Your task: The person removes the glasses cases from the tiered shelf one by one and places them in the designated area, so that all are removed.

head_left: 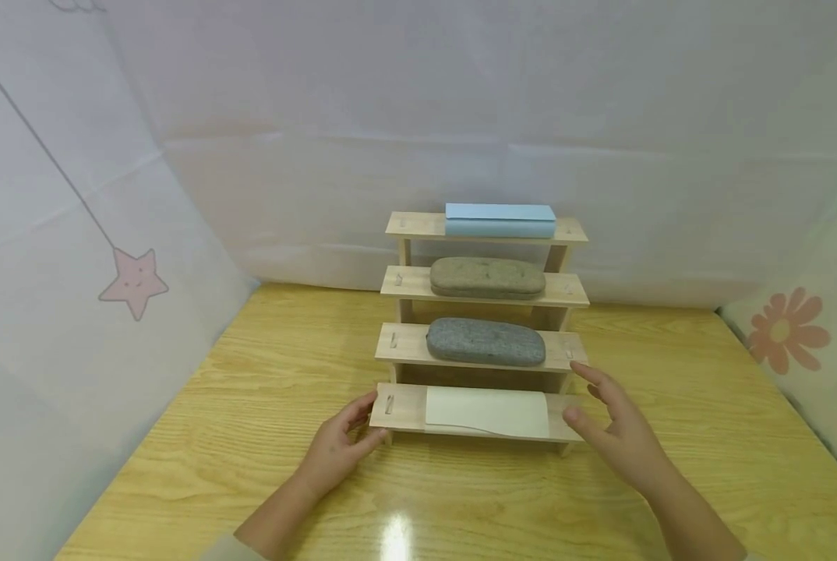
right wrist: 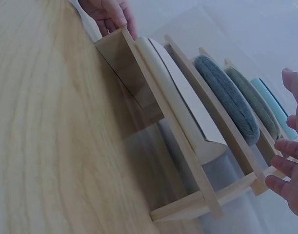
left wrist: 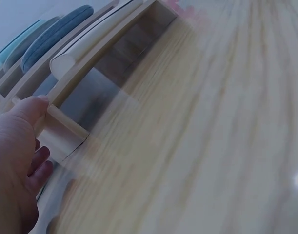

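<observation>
A four-step wooden display rack (head_left: pixel 404 339) stands on the table, one case lying lengthwise on each step. From top to bottom they are a light blue folding case (head_left: pixel 500 222), an olive-brown fabric glasses case (head_left: pixel 489 278), a grey-blue fabric glasses case (head_left: pixel 486 343) and a cream folding case (head_left: pixel 487 411). My left hand (head_left: pixel 340 446) grips the left end of the lowest step, thumb at its front corner and fingers behind. My right hand (head_left: pixel 625 440) is beside the rack's right end, fingers spread and holding nothing; the right wrist view shows a gap between it and the wood.
The wood-grain table (head_left: pixel 250 405) runs out to both sides of the rack. A pale cloth backdrop (head_left: pixel 334 187) hangs close behind the top step. Patterned cloth walls with a pink star (head_left: pixel 135 282) and a red flower (head_left: pixel 786 331) border the left and right sides.
</observation>
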Demonstrator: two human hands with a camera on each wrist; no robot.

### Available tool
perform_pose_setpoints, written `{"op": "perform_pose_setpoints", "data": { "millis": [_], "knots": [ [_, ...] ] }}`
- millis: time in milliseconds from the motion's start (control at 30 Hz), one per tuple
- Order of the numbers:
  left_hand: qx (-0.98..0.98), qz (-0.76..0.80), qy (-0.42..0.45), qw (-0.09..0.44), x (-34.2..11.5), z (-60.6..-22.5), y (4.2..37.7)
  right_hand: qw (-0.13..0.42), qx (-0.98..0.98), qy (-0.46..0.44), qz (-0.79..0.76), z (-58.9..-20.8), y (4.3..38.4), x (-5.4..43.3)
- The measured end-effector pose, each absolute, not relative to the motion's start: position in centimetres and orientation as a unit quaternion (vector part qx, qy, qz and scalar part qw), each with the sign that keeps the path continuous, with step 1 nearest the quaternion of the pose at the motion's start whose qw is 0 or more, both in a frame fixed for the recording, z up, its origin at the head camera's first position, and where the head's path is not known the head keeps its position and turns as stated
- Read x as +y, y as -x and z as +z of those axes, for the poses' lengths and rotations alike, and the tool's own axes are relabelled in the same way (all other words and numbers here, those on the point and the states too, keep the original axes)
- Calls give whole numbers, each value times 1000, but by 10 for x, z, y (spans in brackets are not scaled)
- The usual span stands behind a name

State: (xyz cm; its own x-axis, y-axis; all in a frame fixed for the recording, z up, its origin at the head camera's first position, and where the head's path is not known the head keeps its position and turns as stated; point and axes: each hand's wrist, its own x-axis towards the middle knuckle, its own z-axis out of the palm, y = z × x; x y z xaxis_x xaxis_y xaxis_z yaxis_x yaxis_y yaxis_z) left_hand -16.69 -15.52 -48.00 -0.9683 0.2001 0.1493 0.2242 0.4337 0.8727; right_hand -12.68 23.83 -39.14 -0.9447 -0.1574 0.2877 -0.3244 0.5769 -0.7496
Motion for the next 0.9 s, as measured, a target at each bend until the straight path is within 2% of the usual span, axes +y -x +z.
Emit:
{"op": "perform_pose_setpoints", "data": {
  "millis": [200, 500, 900],
  "knots": [
    [-843, -521, 124, 45, -153, -481, 165, 91, -879, -152, 443, -400, 126, 231],
    [-842, -523, 114, 67, -152, -484, 164, 57, -882, -157, 440, -409, 127, 221],
    [-837, -535, 97, 59, -151, -483, 163, 86, -897, -170, 398, -428, 143, 215]
  ]
}}
